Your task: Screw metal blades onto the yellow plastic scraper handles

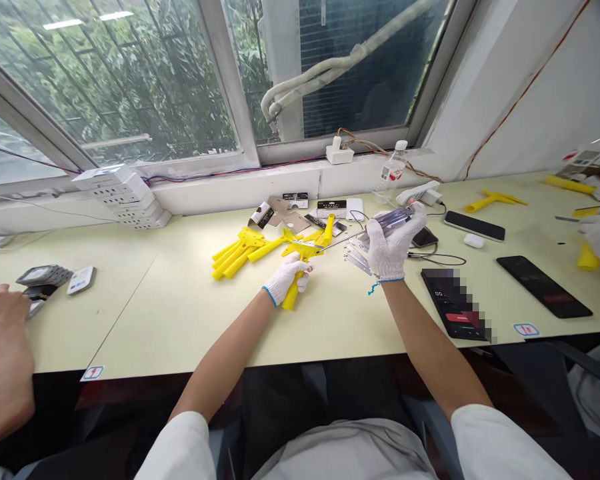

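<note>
My left hand (286, 277), in a white glove with blue trim, is closed around the handle of a yellow plastic scraper (291, 295). My right hand (391, 248), gloved too, grips a screwdriver (394, 217) by its clear purplish handle. The screwdriver's long shaft slants down left, its tip at the scraper's head; whether it sits in a screw is too small to tell. Left of that lie several similar yellow scrapers (236, 255) in a pile, and another yellow handle (329, 228) is behind. Thin metal blades (359, 259) and small screws lie below my right hand.
Opened packaging cards (294, 219) lie toward the window. A water bottle (393, 172) and power strip (417, 192) stand back right; phones (453, 303) lie to my right. White boxes (125, 197) are stacked back left. Other people's hands (3, 303) work at both sides.
</note>
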The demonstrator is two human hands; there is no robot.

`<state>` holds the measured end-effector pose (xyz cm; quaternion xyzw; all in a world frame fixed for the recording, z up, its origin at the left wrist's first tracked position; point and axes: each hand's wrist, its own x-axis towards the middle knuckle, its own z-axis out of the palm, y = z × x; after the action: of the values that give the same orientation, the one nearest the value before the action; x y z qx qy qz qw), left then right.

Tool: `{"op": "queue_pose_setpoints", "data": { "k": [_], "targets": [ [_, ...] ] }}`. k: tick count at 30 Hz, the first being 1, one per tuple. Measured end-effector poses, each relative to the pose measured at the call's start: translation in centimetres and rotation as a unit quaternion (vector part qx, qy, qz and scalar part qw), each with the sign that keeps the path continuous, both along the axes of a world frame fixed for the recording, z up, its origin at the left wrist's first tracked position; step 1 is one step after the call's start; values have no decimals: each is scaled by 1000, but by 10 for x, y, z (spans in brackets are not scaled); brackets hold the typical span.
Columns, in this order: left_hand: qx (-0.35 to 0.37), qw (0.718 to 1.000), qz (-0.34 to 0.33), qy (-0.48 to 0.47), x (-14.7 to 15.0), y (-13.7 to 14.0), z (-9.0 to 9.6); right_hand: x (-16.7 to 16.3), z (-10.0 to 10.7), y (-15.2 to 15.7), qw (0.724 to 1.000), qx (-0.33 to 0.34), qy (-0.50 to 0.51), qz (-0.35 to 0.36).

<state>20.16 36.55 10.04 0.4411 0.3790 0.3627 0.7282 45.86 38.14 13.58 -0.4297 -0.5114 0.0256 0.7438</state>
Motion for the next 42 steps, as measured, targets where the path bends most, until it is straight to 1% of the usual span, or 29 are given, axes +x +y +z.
{"op": "queue_pose_setpoints", "data": {
  "k": [5,8,10,12,15,18,22,26,29,31,32,35,37,39,42],
  "targets": [
    [13,1000,-11,11,-2,2,-4,1,-2,1,1000,20,-18,-6],
    [15,1000,-9,13,-2,2,-5,0,-3,0,1000,8,-12,-4],
    [10,1000,-4,14,-1,3,-5,-2,-5,-3,1000,-8,-3,27],
    [-1,1000,6,16,-1,3,-5,-7,-9,-6,996,-19,8,82],
    [-22,999,35,14,0,5,-6,-14,-14,-13,988,-7,9,151],
    [-31,998,53,6,-1,9,-8,-17,-14,-18,985,5,-9,170],
    [-30,997,67,-6,-5,14,-13,-6,-11,-19,986,3,-32,164],
    [-21,997,78,-1,-8,19,-19,11,-10,-14,980,-7,-65,189],
    [-6,997,78,16,-8,21,-21,18,-7,-12,977,-21,-62,203],
    [1,997,79,25,-8,21,-21,18,-4,-13,980,-53,-55,185],
    [3,996,80,29,-8,20,-21,17,-2,-14,984,-69,-53,158],
    [5,996,77,40,-7,19,-21,13,4,-17,994,-83,-64,20],
    [7,996,73,43,-6,19,-21,11,8,-19,993,-78,-76,-52],
    [5,996,77,48,-6,19,-21,11,9,-20,989,-95,-90,-75],
    [2,994,94,51,-7,21,-21,14,9,-19,980,-142,-127,-61]
  ]
}}
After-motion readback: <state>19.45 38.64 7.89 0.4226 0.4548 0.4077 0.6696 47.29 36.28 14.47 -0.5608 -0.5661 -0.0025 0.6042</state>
